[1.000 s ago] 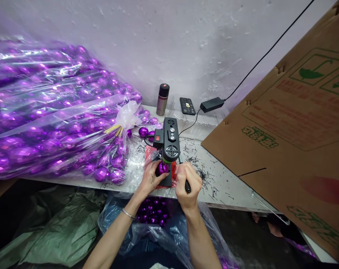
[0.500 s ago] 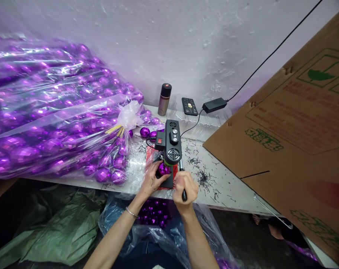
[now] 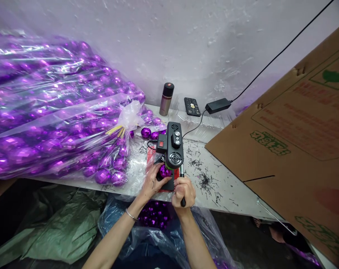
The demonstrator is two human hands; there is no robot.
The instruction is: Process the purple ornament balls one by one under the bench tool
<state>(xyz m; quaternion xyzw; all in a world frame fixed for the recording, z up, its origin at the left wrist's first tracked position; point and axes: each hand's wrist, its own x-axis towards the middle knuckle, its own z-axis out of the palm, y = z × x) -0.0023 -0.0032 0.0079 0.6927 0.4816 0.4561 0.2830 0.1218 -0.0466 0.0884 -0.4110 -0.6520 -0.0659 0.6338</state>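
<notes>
A shiny purple faceted ball [image 3: 165,171] sits under the head of a small black press machine [image 3: 175,144]. My left hand [image 3: 152,181] is closed around the ball's left and near side, thumb toward the front. My right hand [image 3: 184,191] is wrapped in a fist around the lever handle [image 3: 183,202] at the machine's right side; the black end of the grip sticks out below the fist. A red mat [image 3: 176,174] shows beneath the machine. Several loose purple balls [image 3: 146,132] lie behind it to the left.
A large clear bag of purple balls [image 3: 57,112] fills the left. Cardboard box [image 3: 287,149] stands right. Behind are a bottle [image 3: 166,99], phone [image 3: 192,107] and power adapter [image 3: 218,106]. Black bits [image 3: 205,181] litter the table. An open bag of balls [image 3: 154,215] hangs below the edge.
The view has shifted slightly, so most things appear a little farther right. My right fist and the lever handle have moved slightly down toward me. My left hand stays on the ball.
</notes>
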